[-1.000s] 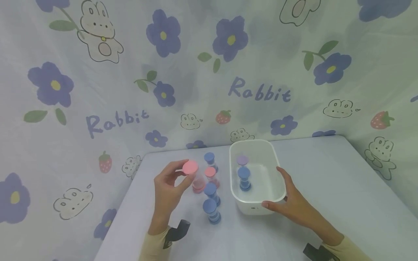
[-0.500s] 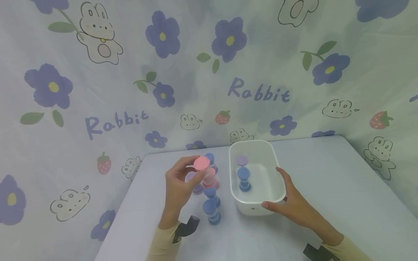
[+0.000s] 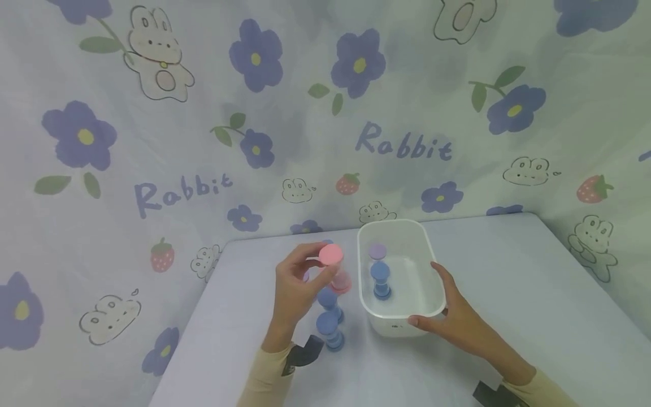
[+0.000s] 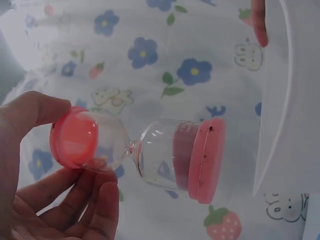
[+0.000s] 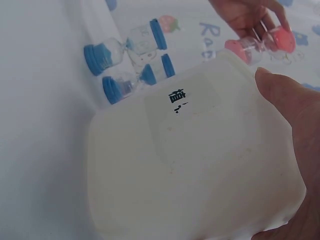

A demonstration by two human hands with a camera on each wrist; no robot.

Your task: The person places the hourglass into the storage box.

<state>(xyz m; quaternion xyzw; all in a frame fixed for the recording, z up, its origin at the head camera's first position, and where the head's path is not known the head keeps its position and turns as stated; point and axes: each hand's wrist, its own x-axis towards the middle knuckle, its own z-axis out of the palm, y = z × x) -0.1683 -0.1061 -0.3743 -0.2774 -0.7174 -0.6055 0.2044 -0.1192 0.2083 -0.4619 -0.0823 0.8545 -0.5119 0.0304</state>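
My left hand (image 3: pixel 297 282) pinches the upper cap of a pink hourglass (image 3: pixel 331 254) between thumb and fingers. The hourglass is held just left of a white plastic bin (image 3: pixel 399 326). Pink sand lies against its far cap (image 4: pixel 206 160) in the left wrist view. My right hand (image 3: pixel 460 322) grips the bin's near right corner, thumb over the rim. Inside the bin, a blue hourglass (image 3: pixel 380 273) stands upright in front of a purple-capped one (image 3: pixel 378 251). Two blue hourglasses, a nearer one (image 3: pixel 328 324) and a farther one (image 3: pixel 328 299), stand on the table by my left hand.
Behind my left hand, a purple hourglass (image 3: pixel 306 276) and a blue cap (image 3: pixel 328 242) show only in part. A pale cloth covers the table (image 3: pixel 519 271). A curtain (image 3: pixel 305 107) printed with flowers and rabbits hangs along the back.
My left hand has carried the pink hourglass rightward toward the bin, now covering the other pink hourglass and most of the rear blue one. My right hand and the bin have stayed put.
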